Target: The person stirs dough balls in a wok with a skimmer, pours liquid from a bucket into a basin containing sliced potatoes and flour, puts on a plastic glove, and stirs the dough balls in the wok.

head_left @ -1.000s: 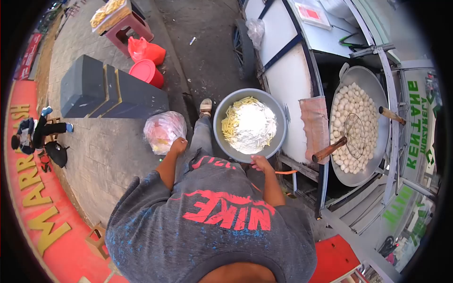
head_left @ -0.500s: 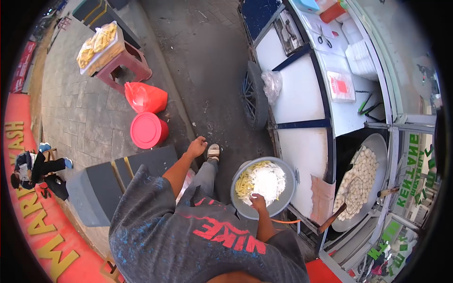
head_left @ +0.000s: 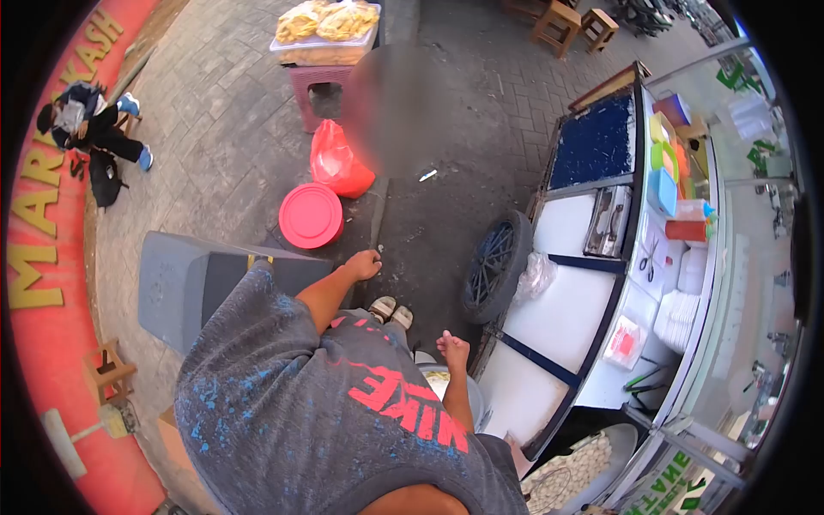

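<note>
Paved outdoor ground [head_left: 463, 112] forms the background, with a red lettered wall [head_left: 51, 343] at left and a white-panelled cart [head_left: 545, 313] at right. Nearest, a grey shirt [head_left: 335, 412] covers much of the view. Just beyond its right side, a grey basin [head_left: 475, 396], partly hidden by the body and right forearm, holds pale contents [head_left: 438, 380]; whether these are mixed or separate cannot be told. The right hand [head_left: 452, 348] is raised near the basin, fingers bent together; whether its grip encloses anything is unclear. At near right, a large pan [head_left: 624, 446] contains many whitish balls [head_left: 571, 472], partly under a wire strainer [head_left: 547, 485]; their stage of cooking cannot be judged. The left hand [head_left: 366, 264] extends forward, well apart from the basin, with loosely curled fingers and no visible object; how fully its grip is closed cannot be told. It is nearest a red lidded bucket [head_left: 311, 216], with a red bag [head_left: 339, 163] just behind. Farther off, a stool [head_left: 313, 90] bears packed yellow food [head_left: 343, 21]; a seated person [head_left: 81, 124] is at far left.
</note>
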The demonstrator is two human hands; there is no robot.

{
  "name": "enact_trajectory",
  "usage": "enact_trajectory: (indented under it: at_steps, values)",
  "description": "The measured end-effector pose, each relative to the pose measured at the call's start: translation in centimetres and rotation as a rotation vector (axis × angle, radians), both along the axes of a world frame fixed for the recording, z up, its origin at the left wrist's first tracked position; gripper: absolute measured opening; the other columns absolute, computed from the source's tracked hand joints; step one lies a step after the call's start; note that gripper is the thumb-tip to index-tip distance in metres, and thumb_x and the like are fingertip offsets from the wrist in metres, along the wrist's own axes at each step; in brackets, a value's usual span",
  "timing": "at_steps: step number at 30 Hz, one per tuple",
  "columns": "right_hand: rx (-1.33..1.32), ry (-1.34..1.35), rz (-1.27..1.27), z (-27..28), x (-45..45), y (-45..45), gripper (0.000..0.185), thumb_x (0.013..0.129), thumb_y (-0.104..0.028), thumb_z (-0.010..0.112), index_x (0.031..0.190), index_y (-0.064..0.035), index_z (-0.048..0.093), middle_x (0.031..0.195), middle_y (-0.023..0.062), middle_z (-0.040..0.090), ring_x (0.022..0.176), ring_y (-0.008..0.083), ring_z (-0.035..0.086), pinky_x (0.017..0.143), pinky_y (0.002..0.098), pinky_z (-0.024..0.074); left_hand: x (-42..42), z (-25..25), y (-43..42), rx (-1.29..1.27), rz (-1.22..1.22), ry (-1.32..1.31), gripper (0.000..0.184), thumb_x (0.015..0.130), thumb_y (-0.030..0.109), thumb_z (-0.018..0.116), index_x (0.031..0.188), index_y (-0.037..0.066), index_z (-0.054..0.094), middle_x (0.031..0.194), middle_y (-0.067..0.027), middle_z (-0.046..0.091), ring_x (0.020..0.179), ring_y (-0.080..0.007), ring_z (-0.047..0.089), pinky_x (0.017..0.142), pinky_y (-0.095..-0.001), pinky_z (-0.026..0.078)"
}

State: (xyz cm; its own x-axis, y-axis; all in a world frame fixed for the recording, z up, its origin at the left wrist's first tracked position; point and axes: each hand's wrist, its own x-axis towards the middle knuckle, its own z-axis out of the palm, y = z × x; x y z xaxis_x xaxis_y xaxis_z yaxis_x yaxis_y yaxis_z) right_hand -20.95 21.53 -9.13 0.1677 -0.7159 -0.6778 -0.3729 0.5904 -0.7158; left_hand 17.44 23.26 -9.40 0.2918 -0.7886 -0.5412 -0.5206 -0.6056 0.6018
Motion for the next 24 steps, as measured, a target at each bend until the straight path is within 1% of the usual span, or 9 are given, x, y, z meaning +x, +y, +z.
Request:
enact_trajectory:
  at_steps: [2, 4, 6, 10, 13, 15, 17, 18, 24]
  values:
    - [0.047, 0.011, -0.055, -0.4, 0.9, -3.0, 0.027, 0.090, -0.029, 0.060, 0.085, -0.0035, 0.067, 0.072, 0.0033, 0.067, 0.057, 0.0095, 0.059, 0.051, 0.0226, 0.0433, 2.1, 0.7, -0.5, -0.018, 0.119, -0.015, 0.038, 0.083, 0.028, 0.060, 0.111, 0.003, 0.059, 0.107, -0.0206, 0.063, 0.104, -0.0355, 0.058, 0.090, -0.0420, 0.045]
    - [0.042, 0.077, 0.041, -1.3, 1.8, -6.6, 0.024, 0.090, -0.028, 0.059, 0.092, -0.0054, 0.066, 0.076, 0.0040, 0.067, 0.058, 0.0094, 0.060, 0.052, 0.0227, 0.0436, 3.8, 2.1, -1.4, -0.019, 0.276, -0.016, 0.038, 0.083, 0.028, 0.061, 0.111, 0.003, 0.058, 0.109, -0.0212, 0.062, 0.105, -0.0346, 0.058, 0.090, -0.0416, 0.045]
    - [0.032, 0.087, 0.159, -3.2, 2.4, -11.1, 0.019, 0.090, -0.025, 0.059, 0.099, -0.0083, 0.065, 0.080, 0.0048, 0.067, 0.058, 0.0095, 0.060, 0.051, 0.0223, 0.0438, 5.3, 0.2, -1.5, -0.096, 0.445, -0.034, 0.038, 0.083, 0.028, 0.061, 0.111, 0.002, 0.058, 0.108, -0.0210, 0.062, 0.105, -0.0343, 0.058, 0.090, -0.0415, 0.046]
    - [0.003, 0.068, 0.451, -2.8, 7.6, -23.6, 0.017, 0.089, -0.018, 0.060, 0.098, -0.0041, 0.064, 0.074, 0.0057, 0.066, 0.055, 0.0099, 0.059, 0.044, 0.0218, 0.0443, 6.5, -3.6, -1.1, -0.128, 0.762, -0.054, 0.036, 0.083, 0.028, 0.061, 0.109, 0.003, 0.059, 0.103, -0.0194, 0.063, 0.103, -0.0338, 0.059, 0.089, -0.0408, 0.046]
    - [-0.118, 0.029, 0.665, -3.6, 13.7, -34.0, 0.017, 0.087, -0.017, 0.062, 0.093, -0.0019, 0.064, 0.070, 0.0065, 0.064, 0.053, 0.0104, 0.058, 0.045, 0.0229, 0.0455, 4.7, -5.6, -0.5, -0.018, 1.007, -0.072, 0.036, 0.082, 0.029, 0.063, 0.106, 0.003, 0.061, 0.105, -0.0196, 0.063, 0.104, -0.0340, 0.058, 0.089, -0.0402, 0.046]
    - [-0.300, 0.172, 0.950, -2.9, 18.8, -40.1, 0.019, 0.083, -0.021, 0.066, 0.081, -0.0021, 0.065, 0.060, 0.0052, 0.063, 0.054, 0.0116, 0.059, 0.053, 0.0273, 0.0472, 1.0, -7.2, 1.0, 0.094, 1.115, -0.064, 0.036, 0.081, 0.028, 0.063, 0.105, 0.002, 0.061, 0.105, -0.0200, 0.063, 0.104, -0.0343, 0.058, 0.089, -0.0402, 0.046]
    - [-0.548, 0.256, 1.174, 1.2, 26.0, -43.0, 0.039, 0.082, -0.036, 0.064, 0.068, 0.0005, 0.063, 0.058, 0.0113, 0.062, 0.055, 0.0206, 0.060, 0.059, 0.0361, 0.0470, -1.5, -7.9, 1.1, 0.152, 1.181, -0.099, 0.036, 0.081, 0.028, 0.063, 0.105, 0.002, 0.062, 0.105, -0.0205, 0.064, 0.104, -0.0346, 0.059, 0.089, -0.0403, 0.046]
    - [-0.541, 0.297, 1.206, 1.1, 29.8, -44.1, 0.040, 0.082, -0.037, 0.062, 0.067, -0.0004, 0.064, 0.060, 0.0149, 0.062, 0.058, 0.0265, 0.062, 0.061, 0.0380, 0.0471, -2.2, -8.3, 1.1, 0.146, 1.242, -0.062, 0.036, 0.081, 0.028, 0.064, 0.106, 0.002, 0.062, 0.104, -0.0209, 0.064, 0.103, -0.0353, 0.059, 0.089, -0.0407, 0.046]
    - [-0.727, 0.049, 1.662, 1.6, 49.1, -39.4, 0.023, 0.082, -0.029, 0.062, 0.085, -0.0062, 0.068, 0.079, 0.0150, 0.067, 0.075, 0.0315, 0.065, 0.069, 0.0417, 0.0497, -2.9, -10.8, 0.2, 0.074, 1.660, 0.023, 0.039, 0.083, 0.029, 0.063, 0.110, 0.002, 0.060, 0.104, -0.0202, 0.064, 0.103, -0.0338, 0.060, 0.090, -0.0399, 0.046]
